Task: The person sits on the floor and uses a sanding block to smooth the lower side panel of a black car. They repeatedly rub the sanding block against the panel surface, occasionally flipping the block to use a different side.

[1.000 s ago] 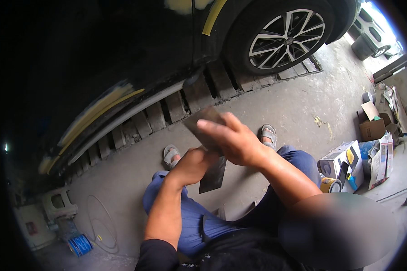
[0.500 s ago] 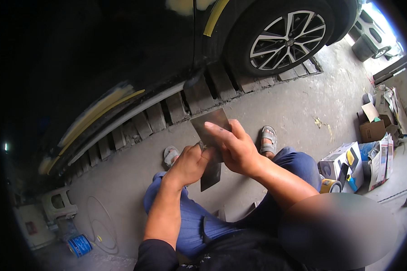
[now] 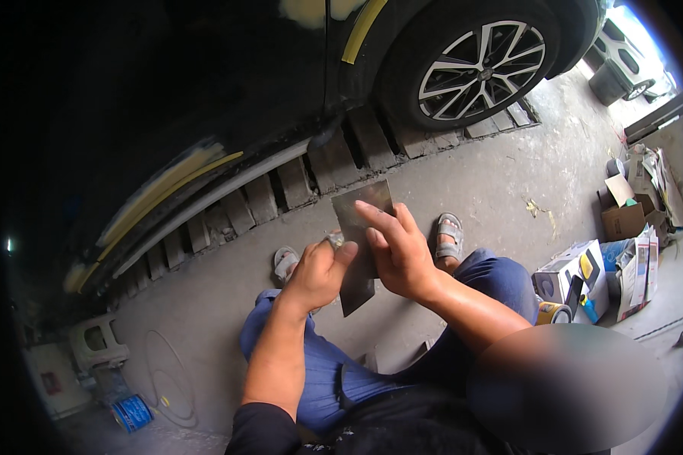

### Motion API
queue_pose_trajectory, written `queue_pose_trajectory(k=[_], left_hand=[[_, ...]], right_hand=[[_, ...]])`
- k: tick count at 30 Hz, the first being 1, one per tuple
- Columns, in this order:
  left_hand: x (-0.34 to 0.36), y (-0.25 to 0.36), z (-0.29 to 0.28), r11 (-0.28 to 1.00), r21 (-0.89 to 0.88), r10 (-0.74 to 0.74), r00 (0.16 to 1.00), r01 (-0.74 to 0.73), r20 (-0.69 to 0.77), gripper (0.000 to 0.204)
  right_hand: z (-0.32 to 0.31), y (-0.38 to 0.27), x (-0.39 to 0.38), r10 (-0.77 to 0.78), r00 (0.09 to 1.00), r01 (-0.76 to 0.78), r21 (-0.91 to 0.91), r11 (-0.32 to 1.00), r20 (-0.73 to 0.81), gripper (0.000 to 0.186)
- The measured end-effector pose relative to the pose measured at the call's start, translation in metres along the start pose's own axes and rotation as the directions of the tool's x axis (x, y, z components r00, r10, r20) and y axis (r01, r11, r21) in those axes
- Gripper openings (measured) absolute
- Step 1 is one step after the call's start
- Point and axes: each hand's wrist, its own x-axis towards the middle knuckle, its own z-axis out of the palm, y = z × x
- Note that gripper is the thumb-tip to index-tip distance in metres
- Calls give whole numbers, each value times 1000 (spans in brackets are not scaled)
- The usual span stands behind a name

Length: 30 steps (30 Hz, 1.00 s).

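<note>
Over the floor between my knees, both hands meet on thin, dark, flat metal putty spreaders (image 3: 362, 199). One blade reaches up toward the car and a pointed corner (image 3: 350, 297) shows below; they look like two overlapping blades, but the join is hidden. My left hand (image 3: 316, 274) is closed on the lower blade, thumb across it, with a small whitish smear or lump beside the knuckle. My right hand (image 3: 404, 254) grips the upper blade from the right, its index finger stretched along the face.
Ahead stands a dark car with a wheel (image 3: 484, 72), filler patches (image 3: 167, 182) and yellow tape (image 3: 362, 32). Slatted planks (image 3: 259, 193) run beneath it. Cartons (image 3: 626, 216), a white box (image 3: 571, 269) and a can (image 3: 555, 312) sit right; a blue can (image 3: 133, 413) and hose (image 3: 193, 379) lie left.
The upper blade has shifted slightly right and turned more upright. My left thumb has lifted into view, and the right fingers have slid and spread a little on the blade.
</note>
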Motion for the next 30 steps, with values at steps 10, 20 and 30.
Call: queue_pose_trajectory(k=[10,20,30], left_hand=[[-3,-14,2,997,-78,0,977,18,215,31],[-1,1,2,998,70,12,999,-8,-48,31],[-3,-11,3,999,-48,22,990,-15,143,30]], right_hand=[[-5,13,13,-161,976,158,31,987,149,52],[7,-1,-7,62,998,-64,-47,997,-29,45],[-3,8,11,-189,974,187,26,982,122,47]])
